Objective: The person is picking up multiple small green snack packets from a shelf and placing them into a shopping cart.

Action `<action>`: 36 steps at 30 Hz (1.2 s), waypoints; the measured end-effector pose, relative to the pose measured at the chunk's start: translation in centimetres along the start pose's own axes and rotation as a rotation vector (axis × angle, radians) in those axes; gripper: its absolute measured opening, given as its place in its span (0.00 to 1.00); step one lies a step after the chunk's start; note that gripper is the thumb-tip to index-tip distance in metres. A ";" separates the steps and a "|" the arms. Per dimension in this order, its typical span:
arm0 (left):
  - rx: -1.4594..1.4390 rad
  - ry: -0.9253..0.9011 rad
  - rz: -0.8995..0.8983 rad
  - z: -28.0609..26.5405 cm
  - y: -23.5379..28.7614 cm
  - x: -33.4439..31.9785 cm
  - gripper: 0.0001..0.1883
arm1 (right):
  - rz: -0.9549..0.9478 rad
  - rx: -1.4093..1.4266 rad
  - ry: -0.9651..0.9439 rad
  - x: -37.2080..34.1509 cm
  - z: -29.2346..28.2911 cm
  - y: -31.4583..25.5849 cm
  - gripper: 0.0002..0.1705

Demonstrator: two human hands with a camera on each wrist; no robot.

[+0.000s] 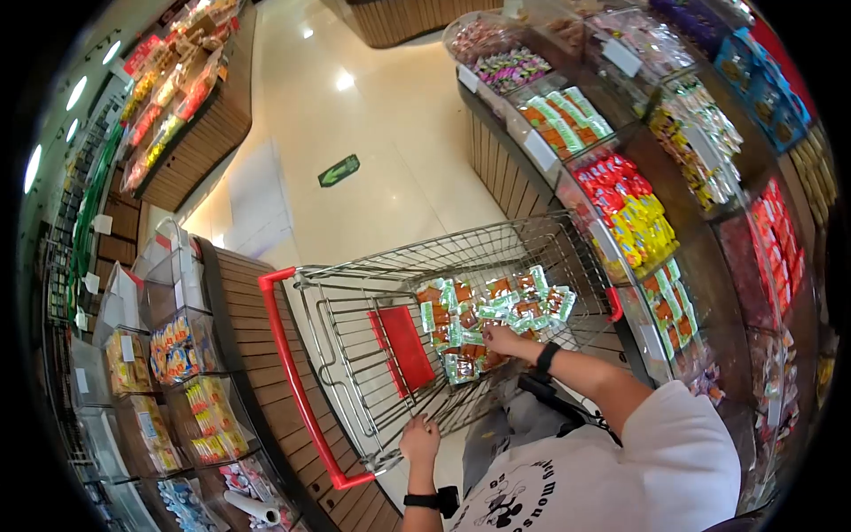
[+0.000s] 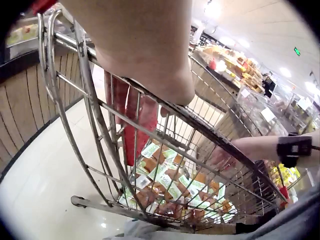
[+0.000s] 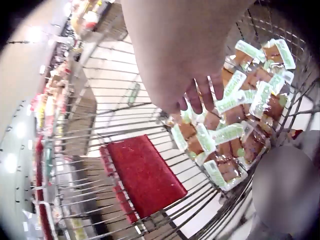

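Observation:
Many small brown snack packets with green-and-white labels [image 1: 454, 330] lie in a wire shopping cart [image 1: 355, 310]. My right hand [image 1: 503, 339] is inside the cart, at the packets; in the right wrist view that hand [image 3: 185, 65] has its fingers spread and pointing down over the packets [image 3: 234, 112], with no packet visibly gripped. My left hand [image 1: 420, 438] grips the cart's near side rim; in the left wrist view the left hand [image 2: 145, 60] lies over the metal rim [image 2: 200, 122], fingers reaching down on the inner side.
The cart has a red handle [image 1: 306, 390] and a red seat flap [image 1: 401, 350]. Bins of wrapped sweets [image 1: 625, 208] stand along the right, close to the cart's front. Snack shelves [image 1: 182, 350] stand at the left. Tiled floor [image 1: 390, 115] with a green arrow sign [image 1: 339, 170] stretches ahead.

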State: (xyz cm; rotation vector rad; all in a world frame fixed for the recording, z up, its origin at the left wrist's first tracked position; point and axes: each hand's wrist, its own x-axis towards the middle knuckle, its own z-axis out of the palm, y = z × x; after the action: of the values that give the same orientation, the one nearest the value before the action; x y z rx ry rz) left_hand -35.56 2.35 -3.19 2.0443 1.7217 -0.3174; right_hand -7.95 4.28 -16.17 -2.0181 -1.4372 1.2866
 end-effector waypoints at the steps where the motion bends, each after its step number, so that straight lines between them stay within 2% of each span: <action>1: -0.006 -0.019 -0.011 0.3 -0.2 0.2 0.14 | 0.149 -0.034 -0.101 1.3 0.2 -0.4 0.14; 4: -0.021 0.085 0.008 0.1 0.4 0.4 0.13 | 0.260 -0.095 -0.147 5.4 2.4 2.4 0.14; 5: -0.030 0.073 0.004 0.0 0.4 0.9 0.13 | 0.343 -0.162 -0.240 6.4 2.5 3.0 0.15; 6: -0.039 0.057 -0.001 -0.1 0.3 1.1 0.13 | 0.319 -0.167 -0.255 7.9 4.7 6.2 0.16; 11: -0.088 0.022 0.048 0.0 0.1 1.9 0.11 | 0.455 -0.319 -0.318 11.1 7.2 8.5 0.14; 12: -0.070 0.025 0.058 0.0 0.1 1.9 0.11 | 0.330 -0.434 -0.330 11.6 8.7 10.5 0.12; 15: -0.081 0.013 0.056 -0.1 0.2 2.1 0.11 | 0.192 -0.519 -0.343 11.9 9.4 11.0 0.09; 17: -0.080 0.011 0.063 -0.4 0.3 2.2 0.10 | 0.228 -0.205 -0.276 11.5 8.8 9.8 0.08; 19: -0.094 -0.016 0.059 -0.4 0.0 1.9 0.10 | 0.217 0.031 -0.207 10.7 5.0 4.9 0.07; 23: -0.162 0.054 0.151 -0.8 0.0 1.4 0.11 | 0.031 0.238 -0.070 8.2 2.8 0.7 0.06; 26: -0.351 0.325 0.251 -1.2 -0.2 1.4 0.14 | -0.002 0.228 -0.200 3.9 -2.3 -7.7 0.09; 27: -0.400 0.263 0.277 -2.4 -0.1 1.3 0.17 | -0.053 0.286 -0.191 2.5 -2.3 -9.3 0.08; 28: -0.402 0.289 0.374 -3.7 0.4 1.6 0.20 | -0.106 0.342 -0.185 1.1 -2.2 -10.8 0.08; 29: -0.415 0.273 0.409 -5.4 1.4 1.9 0.24 | -0.245 0.369 -0.135 -0.5 -2.8 -13.1 0.07; 30: -0.431 0.233 0.408 -7.9 3.1 1.8 0.33 | -0.386 0.393 -0.089 -2.4 -3.5 -15.8 0.06; 31: -0.532 0.179 0.411 -9.4 3.9 1.6 0.35 | -0.408 0.413 -0.177 -4.0 -4.3 -18.3 0.05; 32: -0.632 0.232 0.496 -10.4 4.5 1.3 0.35 | -0.338 0.530 -0.270 -5.7 -4.1 -20.3 0.07; 34: -0.820 0.272 0.430 -11.5 4.1 -0.2 0.30 | -0.581 0.563 -0.208 -8.9 -4.4 -24.2 0.09; 35: -1.077 0.237 0.334 -11.8 3.5 -1.0 0.23 | -0.681 0.527 -0.163 -10.4 -4.8 -26.0 0.09; 36: -1.239 0.240 0.298 -12.7 3.2 -2.0 0.20 | -0.782 0.492 -0.116 -11.7 -5.2 -27.7 0.09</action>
State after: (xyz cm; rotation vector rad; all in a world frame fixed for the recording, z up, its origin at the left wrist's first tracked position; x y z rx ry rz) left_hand -34.22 6.24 9.44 1.3270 1.1481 0.9030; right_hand -20.19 6.88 11.68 -0.9285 -1.5301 1.2266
